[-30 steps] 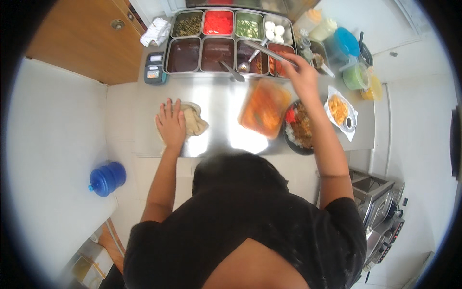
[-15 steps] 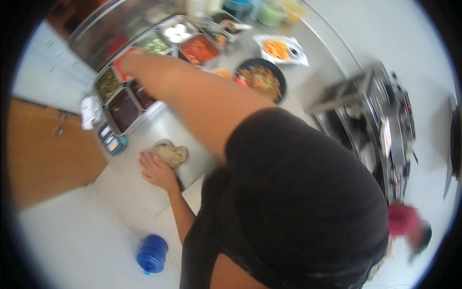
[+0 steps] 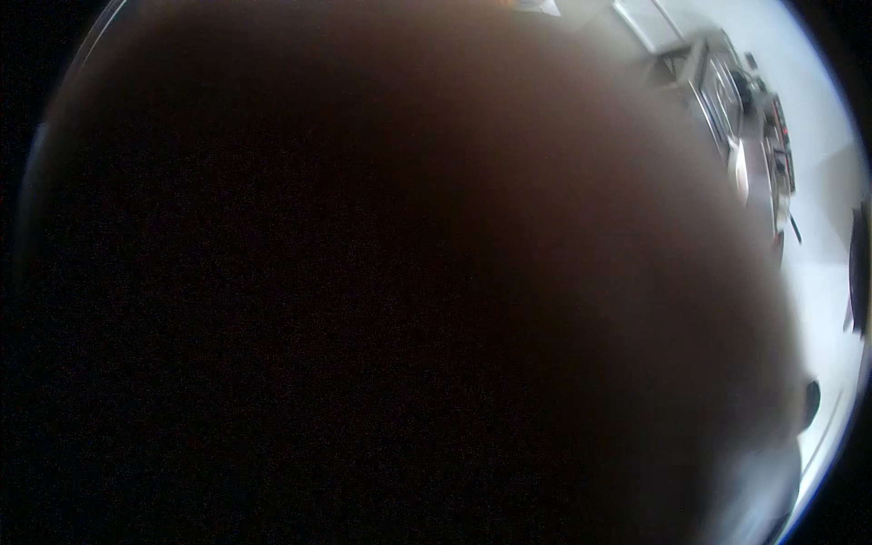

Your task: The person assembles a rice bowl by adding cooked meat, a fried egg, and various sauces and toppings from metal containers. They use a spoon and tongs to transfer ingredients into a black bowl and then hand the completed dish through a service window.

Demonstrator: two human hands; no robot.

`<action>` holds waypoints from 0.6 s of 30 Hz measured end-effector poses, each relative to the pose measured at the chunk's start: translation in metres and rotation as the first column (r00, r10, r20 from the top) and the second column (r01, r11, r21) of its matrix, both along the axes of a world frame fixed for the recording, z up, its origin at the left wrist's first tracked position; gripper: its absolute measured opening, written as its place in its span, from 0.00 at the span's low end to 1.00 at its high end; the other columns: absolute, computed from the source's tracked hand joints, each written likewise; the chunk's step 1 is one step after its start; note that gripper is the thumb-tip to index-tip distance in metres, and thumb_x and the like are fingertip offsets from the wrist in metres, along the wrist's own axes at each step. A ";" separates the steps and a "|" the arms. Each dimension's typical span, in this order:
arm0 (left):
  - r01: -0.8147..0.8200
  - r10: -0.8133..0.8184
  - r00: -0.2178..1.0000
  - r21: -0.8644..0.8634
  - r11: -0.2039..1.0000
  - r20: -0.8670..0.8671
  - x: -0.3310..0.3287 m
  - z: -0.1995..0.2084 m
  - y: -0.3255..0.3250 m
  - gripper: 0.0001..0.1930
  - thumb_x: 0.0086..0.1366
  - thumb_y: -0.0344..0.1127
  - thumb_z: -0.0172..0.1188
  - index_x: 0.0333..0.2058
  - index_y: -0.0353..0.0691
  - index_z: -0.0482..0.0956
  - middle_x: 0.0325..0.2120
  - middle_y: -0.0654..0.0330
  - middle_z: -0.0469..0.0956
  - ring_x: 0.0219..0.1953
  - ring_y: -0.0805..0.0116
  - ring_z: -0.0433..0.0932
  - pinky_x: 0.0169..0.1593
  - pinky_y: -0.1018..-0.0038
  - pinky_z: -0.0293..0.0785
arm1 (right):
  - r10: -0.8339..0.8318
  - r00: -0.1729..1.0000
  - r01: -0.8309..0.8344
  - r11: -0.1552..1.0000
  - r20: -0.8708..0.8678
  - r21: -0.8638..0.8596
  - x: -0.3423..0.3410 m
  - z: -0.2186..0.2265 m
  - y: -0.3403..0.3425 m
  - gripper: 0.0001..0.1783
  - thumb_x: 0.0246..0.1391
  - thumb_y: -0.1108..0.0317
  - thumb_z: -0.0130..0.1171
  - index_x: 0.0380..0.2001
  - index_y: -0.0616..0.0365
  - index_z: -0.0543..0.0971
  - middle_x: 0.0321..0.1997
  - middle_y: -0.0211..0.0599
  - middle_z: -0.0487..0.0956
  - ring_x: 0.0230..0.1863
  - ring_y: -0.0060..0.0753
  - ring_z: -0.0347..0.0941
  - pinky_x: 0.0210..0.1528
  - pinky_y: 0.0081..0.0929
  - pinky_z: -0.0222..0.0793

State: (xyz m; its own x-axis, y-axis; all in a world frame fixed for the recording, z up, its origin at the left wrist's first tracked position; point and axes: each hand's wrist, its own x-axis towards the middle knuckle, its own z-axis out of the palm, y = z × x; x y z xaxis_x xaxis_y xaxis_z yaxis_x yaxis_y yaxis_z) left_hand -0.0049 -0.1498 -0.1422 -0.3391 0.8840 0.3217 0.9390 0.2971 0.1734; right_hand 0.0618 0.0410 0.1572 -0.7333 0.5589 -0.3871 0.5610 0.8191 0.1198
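Note:
A dark brown, blurred mass (image 3: 409, 272) sits very close in front of the camera and covers nearly the whole picture. What it is I cannot make out. Neither my left hand nor my right hand can be seen. The counter, the food pans and the cloth are hidden behind the dark shape. Only a small corner of a white sheet or tray (image 3: 545, 5) shows at the top edge.
Metal kitchen equipment on a stand (image 3: 718, 100) shows at the upper right, against a white wall (image 3: 822, 109). A dark object (image 3: 860, 272) hangs at the far right. Below it are a dark rounded shape (image 3: 811, 404) and a blurred greyish form (image 3: 763, 490).
A dark shape has come up close and blocked the view. Before, my left hand lay by a cloth and my right arm reached over the food pans; both have gone from sight.

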 end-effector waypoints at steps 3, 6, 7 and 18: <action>-0.045 0.032 0.989 0.090 0.995 0.143 -0.006 -0.013 -0.008 0.25 0.69 0.46 0.41 0.61 0.42 0.62 0.64 0.55 0.58 0.65 0.55 0.56 0.63 0.55 0.50 | 0.086 0.996 -0.087 0.995 0.022 0.055 -0.012 0.010 -0.022 0.17 0.52 0.61 0.56 0.44 0.53 0.81 0.49 0.44 0.79 0.50 0.47 0.75 0.46 0.49 0.71; -0.166 -0.089 0.598 0.231 0.959 0.796 -0.006 -0.017 -0.005 0.25 0.69 0.46 0.42 0.61 0.41 0.62 0.64 0.54 0.58 0.65 0.55 0.56 0.63 0.56 0.50 | 0.116 0.974 -0.113 0.993 -0.194 0.022 0.009 -0.030 -0.029 0.16 0.51 0.62 0.56 0.42 0.53 0.81 0.45 0.42 0.80 0.46 0.43 0.76 0.40 0.45 0.72; -0.087 -0.070 0.766 0.210 0.974 0.639 -0.006 -0.015 -0.005 0.25 0.69 0.44 0.43 0.61 0.40 0.62 0.63 0.52 0.58 0.65 0.54 0.57 0.63 0.57 0.51 | 0.125 0.915 -0.128 0.992 -0.383 0.016 0.029 -0.057 -0.031 0.15 0.49 0.63 0.56 0.41 0.52 0.81 0.42 0.40 0.81 0.43 0.39 0.77 0.36 0.42 0.73; 0.004 -0.136 0.967 0.521 0.853 0.216 -0.028 0.121 0.074 0.25 0.58 0.30 0.57 0.56 0.39 0.68 0.55 0.51 0.68 0.56 0.52 0.67 0.59 0.63 0.63 | -0.977 -0.052 -0.101 -0.201 0.207 -0.974 0.380 -0.191 -0.205 0.24 0.60 0.57 0.52 0.54 0.59 0.68 0.40 0.40 0.79 0.37 0.31 0.77 0.40 0.25 0.73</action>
